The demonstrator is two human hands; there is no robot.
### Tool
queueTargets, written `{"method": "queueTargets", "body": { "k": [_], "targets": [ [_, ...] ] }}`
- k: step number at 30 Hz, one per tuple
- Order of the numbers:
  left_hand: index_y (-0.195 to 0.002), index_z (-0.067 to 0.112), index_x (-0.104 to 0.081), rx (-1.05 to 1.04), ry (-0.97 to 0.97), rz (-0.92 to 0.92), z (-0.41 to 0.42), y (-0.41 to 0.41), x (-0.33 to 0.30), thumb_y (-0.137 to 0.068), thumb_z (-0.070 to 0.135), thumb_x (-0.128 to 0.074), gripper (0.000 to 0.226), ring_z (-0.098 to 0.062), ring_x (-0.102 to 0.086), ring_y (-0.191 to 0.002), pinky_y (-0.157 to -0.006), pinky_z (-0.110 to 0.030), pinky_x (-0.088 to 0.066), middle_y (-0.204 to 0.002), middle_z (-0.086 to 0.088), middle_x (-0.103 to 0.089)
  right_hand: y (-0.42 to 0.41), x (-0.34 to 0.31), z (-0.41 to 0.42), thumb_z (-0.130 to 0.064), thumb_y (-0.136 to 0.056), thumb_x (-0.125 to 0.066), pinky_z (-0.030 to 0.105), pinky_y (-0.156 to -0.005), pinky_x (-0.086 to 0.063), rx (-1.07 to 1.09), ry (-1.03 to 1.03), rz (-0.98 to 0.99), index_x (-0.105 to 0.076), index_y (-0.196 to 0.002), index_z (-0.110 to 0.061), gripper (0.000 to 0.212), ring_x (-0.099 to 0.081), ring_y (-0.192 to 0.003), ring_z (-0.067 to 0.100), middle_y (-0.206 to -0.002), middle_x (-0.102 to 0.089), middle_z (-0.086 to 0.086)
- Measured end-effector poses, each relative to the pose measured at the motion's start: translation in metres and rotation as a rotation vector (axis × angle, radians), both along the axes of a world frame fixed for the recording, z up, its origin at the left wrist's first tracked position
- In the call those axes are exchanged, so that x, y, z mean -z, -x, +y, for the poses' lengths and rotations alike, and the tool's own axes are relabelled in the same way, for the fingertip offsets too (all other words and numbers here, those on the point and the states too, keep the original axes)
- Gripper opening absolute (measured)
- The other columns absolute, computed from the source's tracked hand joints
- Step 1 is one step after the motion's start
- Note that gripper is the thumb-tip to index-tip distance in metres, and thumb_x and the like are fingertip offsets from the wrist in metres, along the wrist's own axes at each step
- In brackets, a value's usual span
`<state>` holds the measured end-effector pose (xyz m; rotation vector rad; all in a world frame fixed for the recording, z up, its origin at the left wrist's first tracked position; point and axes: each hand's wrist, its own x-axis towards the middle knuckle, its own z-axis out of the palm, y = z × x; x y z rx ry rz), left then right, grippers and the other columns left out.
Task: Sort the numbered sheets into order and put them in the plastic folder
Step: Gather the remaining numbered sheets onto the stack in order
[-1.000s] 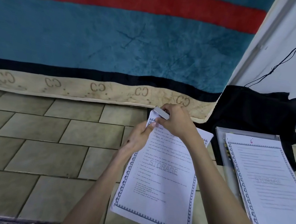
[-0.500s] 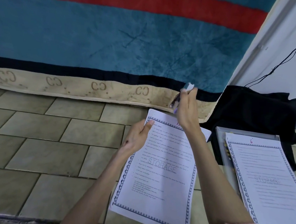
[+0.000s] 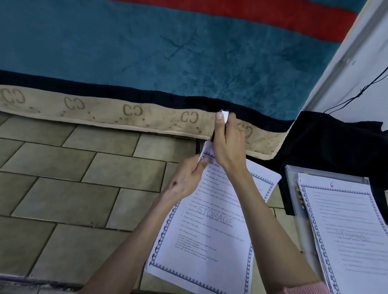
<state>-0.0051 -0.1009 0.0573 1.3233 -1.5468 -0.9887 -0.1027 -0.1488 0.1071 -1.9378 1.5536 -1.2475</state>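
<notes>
Left hand (image 3: 186, 180) pinches the top-left corner of the loose sheet (image 3: 211, 223), thumb on the printed face. Right hand (image 3: 228, 142) is curled round a small white object (image 3: 224, 114), likely a marker, just above that same corner. Plastic folder (image 3: 290, 188) lies to the sheet's right, under a stack whose top page is numbered 6 (image 3: 346, 237). Judgement: hold the corner flat and taut, read the number before placing, square the edges against the stack.

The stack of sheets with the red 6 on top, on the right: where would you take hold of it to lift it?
Probably by its left long edge, coming in from the left. The stack of sheets lies flat on the plastic folder, and that edge is bare; its right side runs out of view.
</notes>
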Motion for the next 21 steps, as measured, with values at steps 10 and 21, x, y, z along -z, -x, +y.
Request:
{"method": "queueTargets", "body": {
  "k": [10,21],
  "targets": [
    [-0.091,0.024,-0.059,0.005,-0.035,0.042,0.0004,0.0003,-0.0001,-0.100,0.026,-0.038,0.024,-0.009,-0.059,-0.081,-0.070,-0.017,-0.044,-0.089,0.000,-0.066,-0.0043,0.0001,-0.0026,-0.040,-0.100,-0.024,0.037,-0.058,-0.037,-0.001,-0.001,0.007,-0.040,-0.082,-0.013,0.037,-0.044,-0.053,0.017,-0.056,-0.042,-0.003],
    [-0.097,0.009,-0.063,0.020,-0.031,0.018,0.0005,0.0027,0.0021,-0.101,0.026,-0.036,0.032,-0.006,-0.061,-0.083,-0.074,-0.022,-0.046,-0.094,-0.005,-0.070,-0.0049,0.0044,-0.0058,-0.039,-0.100,-0.029,0.018,-0.049,-0.030,-0.012,-0.015,-0.005,-0.037,-0.077,-0.015,0.035,-0.042,-0.045,0.009,-0.049,-0.039,-0.004]
  ]
}}
